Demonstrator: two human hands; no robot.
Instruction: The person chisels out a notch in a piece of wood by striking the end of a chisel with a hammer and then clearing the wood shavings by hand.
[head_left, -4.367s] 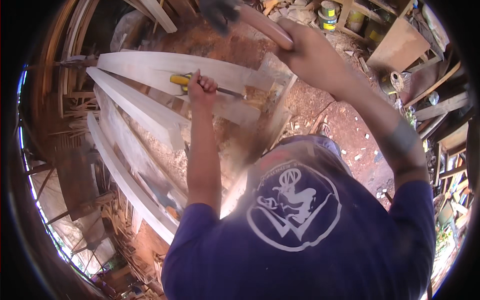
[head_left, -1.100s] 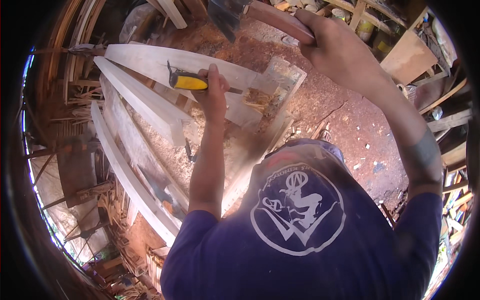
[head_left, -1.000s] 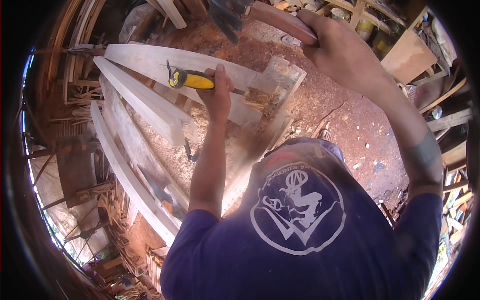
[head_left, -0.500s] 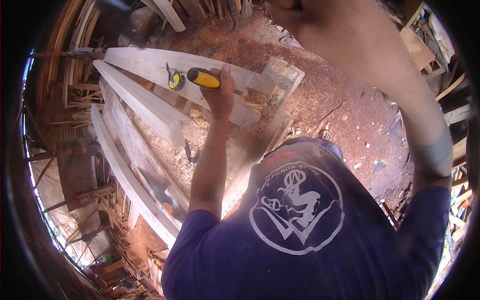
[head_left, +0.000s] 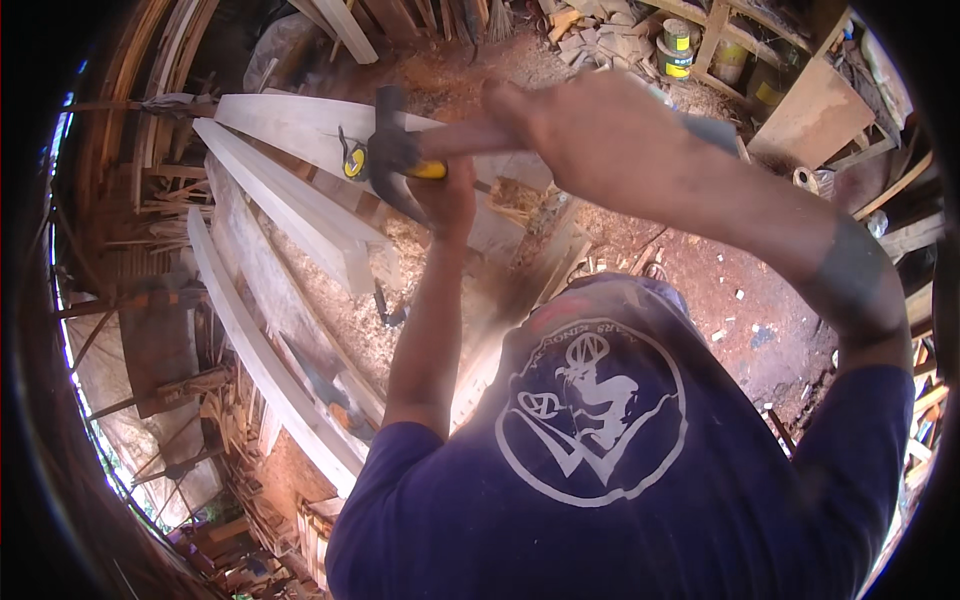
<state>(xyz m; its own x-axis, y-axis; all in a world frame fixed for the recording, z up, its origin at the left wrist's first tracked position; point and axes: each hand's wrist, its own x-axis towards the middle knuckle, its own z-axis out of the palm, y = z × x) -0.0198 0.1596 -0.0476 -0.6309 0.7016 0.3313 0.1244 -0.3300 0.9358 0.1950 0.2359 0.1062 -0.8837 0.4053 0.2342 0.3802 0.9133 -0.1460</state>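
Head view: R hand [head_left: 600,130] has swung the brown-handled, dark metal claw hammer [head_left: 393,150] down; its head now overlaps butt of the yellow-and-black-handled chisel-like tool [head_left: 432,170]. Judged striking phase; contact unconfirmed. Both grips closed: R on hammer, L hand [head_left: 450,200] round tool, above long pale wooden board [head_left: 285,118]. Vs. prev. frame: hammer no longer raised; tool butt mostly hidden.
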